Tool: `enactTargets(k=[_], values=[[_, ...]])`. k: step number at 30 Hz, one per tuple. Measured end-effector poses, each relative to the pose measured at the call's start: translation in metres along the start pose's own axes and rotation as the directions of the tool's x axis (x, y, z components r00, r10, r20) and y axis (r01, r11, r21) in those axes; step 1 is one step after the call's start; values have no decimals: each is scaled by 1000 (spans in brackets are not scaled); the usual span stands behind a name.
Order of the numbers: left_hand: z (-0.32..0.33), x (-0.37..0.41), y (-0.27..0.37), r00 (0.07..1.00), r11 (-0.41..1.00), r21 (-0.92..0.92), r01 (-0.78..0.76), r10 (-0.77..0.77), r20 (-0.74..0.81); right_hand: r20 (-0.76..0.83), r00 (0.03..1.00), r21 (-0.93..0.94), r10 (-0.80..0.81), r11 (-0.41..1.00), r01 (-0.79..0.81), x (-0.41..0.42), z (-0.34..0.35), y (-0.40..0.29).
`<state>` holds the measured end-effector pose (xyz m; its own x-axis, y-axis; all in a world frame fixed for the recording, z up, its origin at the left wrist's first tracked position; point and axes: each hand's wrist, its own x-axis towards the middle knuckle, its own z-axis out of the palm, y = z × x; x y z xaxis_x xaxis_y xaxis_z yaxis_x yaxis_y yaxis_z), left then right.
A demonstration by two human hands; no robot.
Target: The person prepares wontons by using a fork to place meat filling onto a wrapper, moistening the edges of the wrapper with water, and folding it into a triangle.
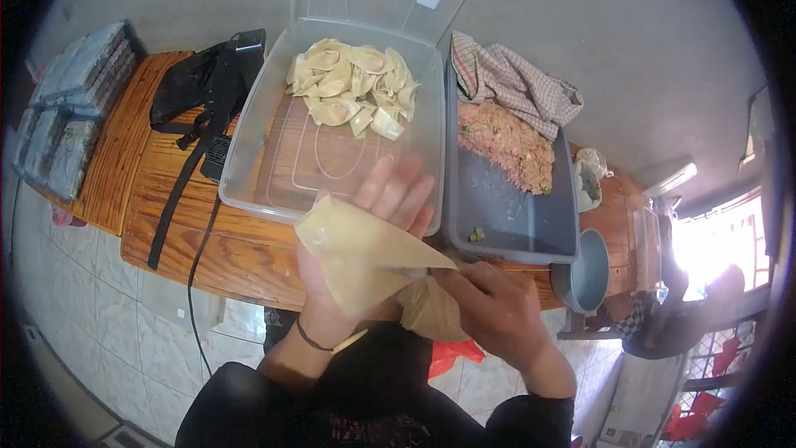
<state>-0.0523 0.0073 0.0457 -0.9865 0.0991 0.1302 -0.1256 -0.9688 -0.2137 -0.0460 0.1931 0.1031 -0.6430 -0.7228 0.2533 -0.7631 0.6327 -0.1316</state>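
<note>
My left hand [398, 196] is palm up above the table's front edge, its fingers stretched out. Across its palm lies a thin yellowish dough wrapper [360, 255], hiding most of the palm. My right hand [500, 311] pinches the wrapper's right corner. More wrapper dough [432, 311] hangs beneath that hand; whether it is a separate sheet is hard to tell. Beyond my left hand stands a clear plastic box [249, 180], with filled wontons [354, 84] heaped at its far end. Pinkish minced filling with green bits [507, 146] sits in a grey tub [510, 224] on the right.
A checked cloth [516, 81] drapes over the tub's far end. Right of it are a grey-blue bowl [587, 270] and a plastic bag [587, 180]. Black straps [211, 99] and wrapped stacks [78, 99] occupy the wooden table's left [180, 224]. Another person [665, 305] is at far right.
</note>
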Motion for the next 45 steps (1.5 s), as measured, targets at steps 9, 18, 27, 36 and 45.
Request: enactTargets(k=[9, 18, 27, 36, 45], values=[[-12, -10, -3, 984, 989, 65, 134, -125, -127, 87, 973, 111, 216, 968, -225, -10, -37, 8], [-8, -20, 3, 981, 977, 187, 104, -70, -181, 207, 851, 254, 482, 814, -523, 9, -31, 12], [-18, -22, -4, 969, 980, 148, 130, -94, -227, 38, 983, 134, 180, 974, -184, 12, -21, -11], [-30, -32, -9, 982, 562, 805, 190, -117, -150, -40, 999, -74, 14, 997, -17, 27, -28, -15], [-45, -42, -1, 943, 930, 168, 328, -312, -111, 115, 663, -139, 739, 673, -726, 17, -1, 111]])
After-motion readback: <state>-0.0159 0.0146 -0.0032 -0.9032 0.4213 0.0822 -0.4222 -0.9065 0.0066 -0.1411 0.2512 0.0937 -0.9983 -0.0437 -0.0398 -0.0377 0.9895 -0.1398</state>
